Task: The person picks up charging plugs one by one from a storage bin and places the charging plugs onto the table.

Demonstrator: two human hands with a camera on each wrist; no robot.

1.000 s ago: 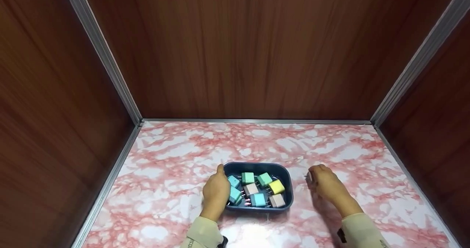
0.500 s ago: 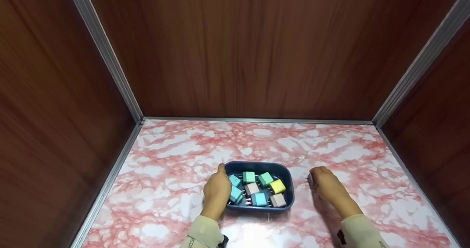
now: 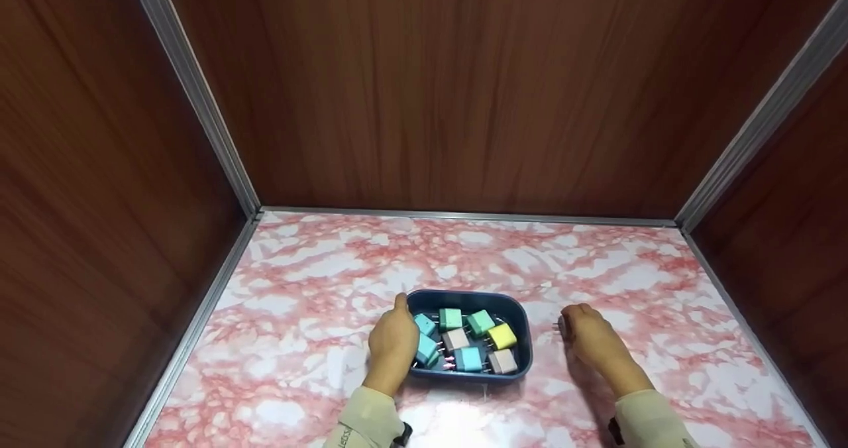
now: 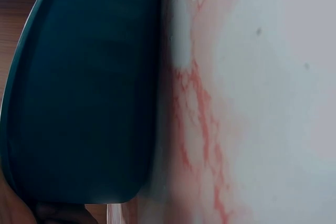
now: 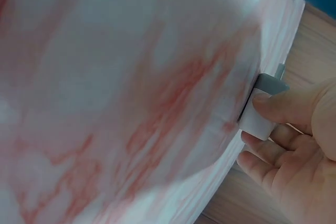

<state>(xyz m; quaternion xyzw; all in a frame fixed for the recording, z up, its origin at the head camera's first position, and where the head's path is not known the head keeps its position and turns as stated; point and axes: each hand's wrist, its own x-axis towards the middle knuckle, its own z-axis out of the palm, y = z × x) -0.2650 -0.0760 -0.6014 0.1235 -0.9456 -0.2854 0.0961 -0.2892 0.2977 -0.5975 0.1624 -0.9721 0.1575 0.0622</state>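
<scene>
My left hand (image 3: pixel 393 343) grips the left end of a dark blue plastic bin (image 3: pixel 464 378). In the left wrist view the bin's long outer wall (image 4: pixel 86 87) fills the left side, with part of the hand (image 4: pixel 13 205) at its lower end. Inside lie several plug-in chargers: green, blue, a yellow one (image 3: pixel 501 336) and pale pink ones (image 3: pixel 503 362). To the bin's right, my right hand (image 3: pixel 596 342) pinches a pale charger (image 5: pixel 256 121) with a grey prong face, low at the tabletop. Its prongs point left, toward the bin, in the head view.
The tabletop (image 3: pixel 318 289) has a red and white marbled cover. Brown wood-grain panels (image 3: pixel 424 90) enclose it at the back and both sides, with metal strips (image 3: pixel 464 217) along the edges. A bright light patch (image 3: pixel 457 425) lies in front of the bin.
The head view has shifted very slightly. Both hands stay nearly in place, the left on the bin and the right on the charger.
</scene>
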